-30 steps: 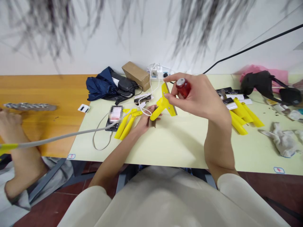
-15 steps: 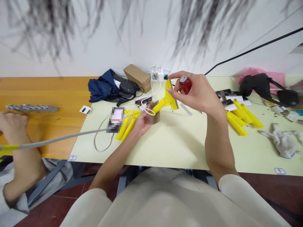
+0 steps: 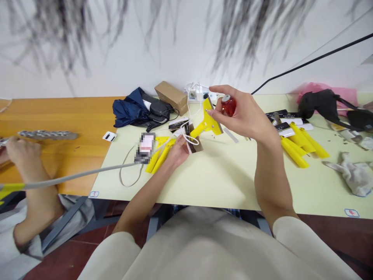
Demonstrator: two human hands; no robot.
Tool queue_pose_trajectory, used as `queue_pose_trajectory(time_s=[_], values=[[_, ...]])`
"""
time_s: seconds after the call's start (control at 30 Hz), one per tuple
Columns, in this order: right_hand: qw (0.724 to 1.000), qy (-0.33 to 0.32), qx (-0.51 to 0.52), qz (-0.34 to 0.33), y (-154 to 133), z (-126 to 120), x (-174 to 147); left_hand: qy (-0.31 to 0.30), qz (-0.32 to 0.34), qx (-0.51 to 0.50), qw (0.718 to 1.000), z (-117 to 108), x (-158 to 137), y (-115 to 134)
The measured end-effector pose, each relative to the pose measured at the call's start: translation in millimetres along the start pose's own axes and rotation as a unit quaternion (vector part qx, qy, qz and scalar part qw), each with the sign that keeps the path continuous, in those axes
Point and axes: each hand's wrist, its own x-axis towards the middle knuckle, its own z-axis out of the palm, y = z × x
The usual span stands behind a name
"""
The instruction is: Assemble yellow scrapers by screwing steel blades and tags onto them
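My left hand [image 3: 180, 151] is closed round the handle of a yellow scraper [image 3: 206, 121], raised above the table with its wide bladed head tilted up to the right. A small black-and-brown card [image 3: 195, 146] and a loop of white cord [image 3: 190, 137] are at the handle, by my fingers. In my right hand [image 3: 246, 112] is a red-handled screwdriver [image 3: 229, 105], its pale round end facing me and its shaft hidden. My right thumb tip is at the scraper head, beside a screw. A thin metal strip [image 3: 230, 135] lies behind on the table.
More yellow scraper parts lie left [image 3: 160, 155] and right [image 3: 304, 142]. Behind are a cardboard box [image 3: 171, 97], a dark blue bag [image 3: 128, 109] and a power strip [image 3: 201, 94]. White gloves [image 3: 357, 175] lie far right. A co-worker's hand [image 3: 25, 153] is at the left table.
The view has shifted slightly, so things appear a little further right. The card at the handle has turned to show its black side. Both hands keep their holds.
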Motion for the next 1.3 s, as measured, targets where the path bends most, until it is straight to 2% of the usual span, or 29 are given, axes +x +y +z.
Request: queue_pose_trajectory(time_s=[0.23, 0.5, 0.67, 0.83, 0.93, 1.07, 1.2, 1.3], values=[[0.999, -0.015, -0.051, 0.003, 11, -16, 0, -0.07, -0.04, 0.099, 0.992, -1, -8, 0], [0.992, -0.084, -0.094, 0.034, 28, -22, 4, -0.08, -0.082, 0.077, 0.99, 6, -15, -2], [0.984, -0.135, -0.092, 0.072, 40, -31, 8, -0.135, -0.111, 0.137, 0.975, 4, -14, -15], [0.983, -0.14, -0.085, 0.082, 44, -35, 7, -0.155, -0.117, 0.215, 0.957, 0, -12, -28], [0.986, -0.13, -0.073, 0.078, 41, -33, 6, -0.171, -0.12, 0.192, 0.959, 0, -14, -25], [0.989, -0.117, -0.043, 0.075, 36, -33, 3, -0.207, -0.158, 0.137, 0.956, -2, -15, -17], [0.99, -0.119, -0.02, 0.077, 35, -33, 2, -0.179, -0.141, 0.135, 0.964, -3, -14, -16], [0.985, -0.155, -0.016, 0.075, 36, -25, 5, -0.162, -0.127, 0.135, 0.969, 2, -14, -20]])
